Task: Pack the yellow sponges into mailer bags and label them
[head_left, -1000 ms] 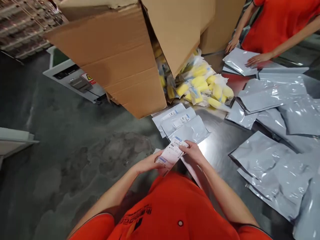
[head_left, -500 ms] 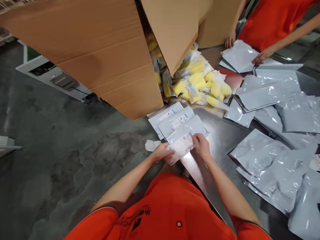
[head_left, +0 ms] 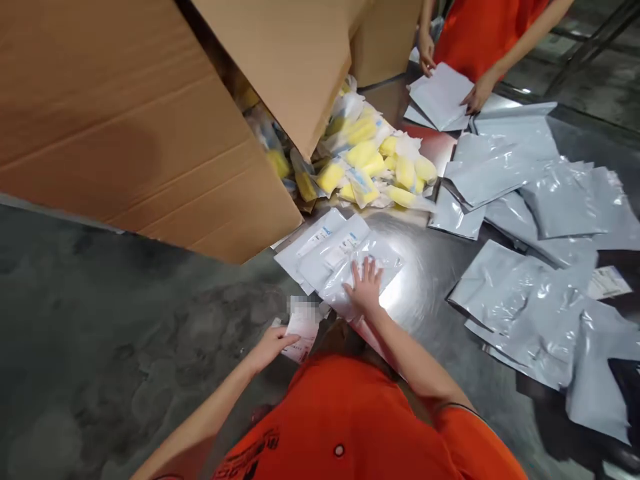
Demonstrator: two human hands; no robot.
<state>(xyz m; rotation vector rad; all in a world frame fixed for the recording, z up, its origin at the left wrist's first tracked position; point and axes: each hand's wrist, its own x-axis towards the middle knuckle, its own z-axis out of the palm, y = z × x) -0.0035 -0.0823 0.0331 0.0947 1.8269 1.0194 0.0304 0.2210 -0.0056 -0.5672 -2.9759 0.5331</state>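
Observation:
My left hand (head_left: 274,347) pinches a strip of white printed labels (head_left: 302,328) beside the table edge; part of its print is blurred out. Fingers spread, my right hand (head_left: 366,287) lies flat on the nearest pale grey mailer bag (head_left: 340,291). That palm covers part of the bag's front. Two more bags overlap behind it, a middle mailer bag (head_left: 320,257) and a far mailer bag (head_left: 295,252), each bearing a white label with blue marks.
Yellow items in clear wrappers (head_left: 365,157) spill from a large cardboard box (head_left: 200,167) on the metal table (head_left: 420,260). Several grey mailers (head_left: 530,307) are heaped at the right. Across the table, a co-worker's hands (head_left: 477,97) handle white-grey bags (head_left: 443,93).
My left hand has drawn the label strip left and down, off the nearest bag. My right hand has let go of it and now presses flat on that bag. The view has shifted.

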